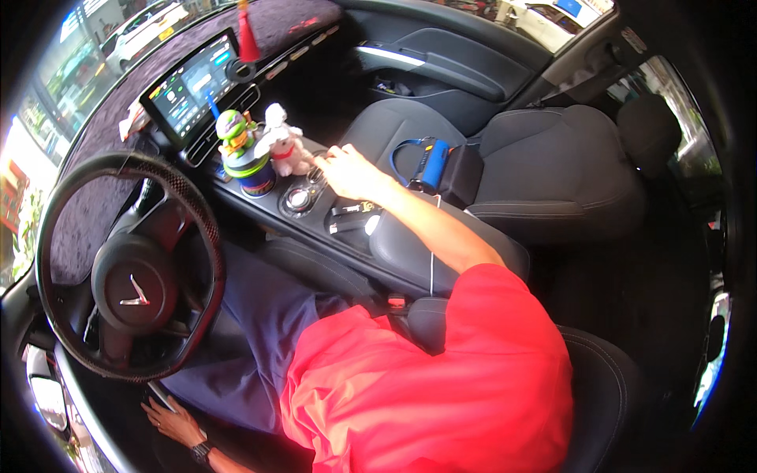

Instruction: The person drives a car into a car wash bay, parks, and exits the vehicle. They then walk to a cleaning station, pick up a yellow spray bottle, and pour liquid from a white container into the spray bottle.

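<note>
My right hand (350, 172) reaches palm down over the centre console (269, 204), overexposed by sunlight. Its fingertips are at the console beside a white plush toy (285, 148) with a red ribbon; whatever lies under the fingers is hidden. Just short of the hand is a round rotary knob (298, 200) with a bright top. A turtle figure (233, 130) on a dark, green-banded cup (254, 174) stands beside the plush. Low by the driver's door, my left hand (176, 421) lies with fingers spread, a dark watch (202, 451) on the wrist. A thin pale strip (161, 395) runs close to its fingertips.
A steering wheel (214, 236) stands before my legs. Beyond the plush, a lit touchscreen (192, 83) sits on the dashboard, a red tassel (247, 41) hanging near it. A blue cylindrical item with a strap (433, 162) and a black box (464, 176) rest on the passenger seat (408, 121).
</note>
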The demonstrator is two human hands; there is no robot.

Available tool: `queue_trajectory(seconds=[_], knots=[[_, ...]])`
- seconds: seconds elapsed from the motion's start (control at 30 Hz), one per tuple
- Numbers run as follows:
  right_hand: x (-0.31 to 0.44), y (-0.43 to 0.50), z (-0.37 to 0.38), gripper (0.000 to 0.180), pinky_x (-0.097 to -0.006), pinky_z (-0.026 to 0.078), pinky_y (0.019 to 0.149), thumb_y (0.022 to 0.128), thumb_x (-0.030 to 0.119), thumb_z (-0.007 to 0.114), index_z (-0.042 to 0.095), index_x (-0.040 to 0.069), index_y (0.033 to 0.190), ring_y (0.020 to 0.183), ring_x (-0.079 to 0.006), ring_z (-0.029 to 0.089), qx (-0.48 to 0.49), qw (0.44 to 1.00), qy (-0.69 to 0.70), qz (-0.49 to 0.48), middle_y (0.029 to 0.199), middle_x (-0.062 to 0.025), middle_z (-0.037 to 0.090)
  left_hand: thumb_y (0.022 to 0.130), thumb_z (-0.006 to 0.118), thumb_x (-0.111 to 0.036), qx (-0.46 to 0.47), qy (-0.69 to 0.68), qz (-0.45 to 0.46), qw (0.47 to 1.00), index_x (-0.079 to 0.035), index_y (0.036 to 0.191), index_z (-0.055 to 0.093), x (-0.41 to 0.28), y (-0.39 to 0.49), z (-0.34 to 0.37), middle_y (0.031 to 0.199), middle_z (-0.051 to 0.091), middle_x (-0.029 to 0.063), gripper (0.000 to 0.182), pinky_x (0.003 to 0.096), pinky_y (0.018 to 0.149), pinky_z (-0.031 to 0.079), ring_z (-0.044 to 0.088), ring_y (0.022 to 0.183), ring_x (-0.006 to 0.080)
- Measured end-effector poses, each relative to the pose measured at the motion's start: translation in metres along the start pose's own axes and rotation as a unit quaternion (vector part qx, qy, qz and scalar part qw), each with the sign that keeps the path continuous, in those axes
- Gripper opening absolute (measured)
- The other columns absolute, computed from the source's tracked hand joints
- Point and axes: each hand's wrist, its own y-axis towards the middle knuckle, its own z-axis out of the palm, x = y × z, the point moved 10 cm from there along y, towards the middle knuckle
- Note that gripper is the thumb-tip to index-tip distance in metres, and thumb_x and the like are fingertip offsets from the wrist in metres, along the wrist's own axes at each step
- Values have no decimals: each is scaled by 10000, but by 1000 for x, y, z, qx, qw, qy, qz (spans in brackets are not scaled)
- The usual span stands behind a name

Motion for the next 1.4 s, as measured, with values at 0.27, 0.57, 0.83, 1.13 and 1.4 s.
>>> queue_trajectory(seconds=[0.27,0.57,0.83,1.13,1.4], knots=[[-36,-22,-13,503,-583,599,1076,1070,372,728,696,70,1471,1300,-423,693,-64,983,135,110,1420,-203,724,1116,719,-313,-1,-53,54,997,98,1699,453,-22,-8,-5,1731,480,356,761,558,1343,379,473,1597,521],[-55,-22,15,518,-542,496,1255,1147,421,634,675,100,1552,1476,-439,592,24,964,214,157,1654,-220,577,1153,678,-346,-17,-210,-27,977,102,1599,583,-21,-31,-72,1782,399,366,639,599,1340,390,465,1614,516],[-29,-17,5,440,-642,477,1253,1163,394,609,670,202,1554,1454,-550,584,56,970,203,122,1821,-225,394,1147,652,-532,-108,-97,-72,987,21,1663,522,-3,26,-127,1789,377,349,768,647,1206,500,552,1504,574],[-37,-21,5,371,-637,509,1214,1154,321,603,683,246,1509,1385,-557,644,42,963,233,131,1820,-237,381,1075,728,-589,40,-57,-119,991,-8,1663,551,2,70,-77,1817,365,307,846,687,1139,549,596,1454,570],[-21,-18,6,385,-637,508,1210,1155,353,602,696,264,1518,1379,-537,647,66,977,172,108,1822,-212,393,1040,767,-576,46,-59,-111,991,-20,1629,617,3,56,-72,1819,368,319,824,674,1251,467,501,1544,585]])
